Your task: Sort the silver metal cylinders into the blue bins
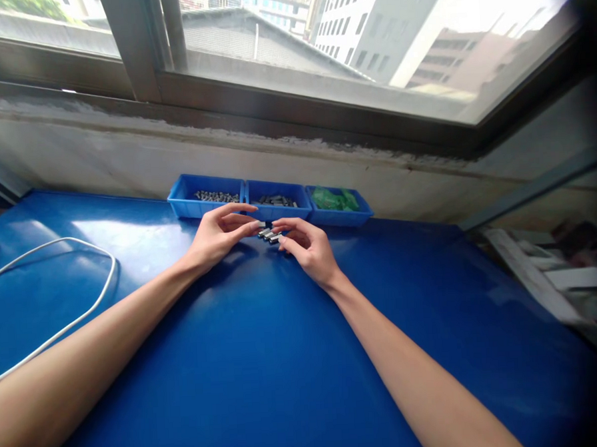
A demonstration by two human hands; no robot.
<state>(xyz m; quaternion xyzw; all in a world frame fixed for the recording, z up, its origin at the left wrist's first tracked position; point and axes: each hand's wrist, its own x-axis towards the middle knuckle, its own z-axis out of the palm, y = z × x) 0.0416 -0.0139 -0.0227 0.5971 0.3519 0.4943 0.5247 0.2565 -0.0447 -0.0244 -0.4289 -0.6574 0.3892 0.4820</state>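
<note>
Several small silver-and-black metal pieces [270,234] sit side by side in a short slanted row between my two hands. At the row's left end, my left hand [223,233] has its thumb and a finger against the pieces, with the index finger stretched out above them. From the right, my right hand [307,246] curls its thumb and fingers around the other end. The fingertips partly cover the pieces, and I cannot tell whether the row rests on the table or is raised slightly. Their exact kind is too small to make out.
Three joined blue bins stand by the wall: the left bin [177,204] with small metal parts, the middle bin [298,214] with dark metal parts, the right bin [338,219] with green material. A white cable [110,255] loops across the blue table [266,372]. Above is a window [281,84].
</note>
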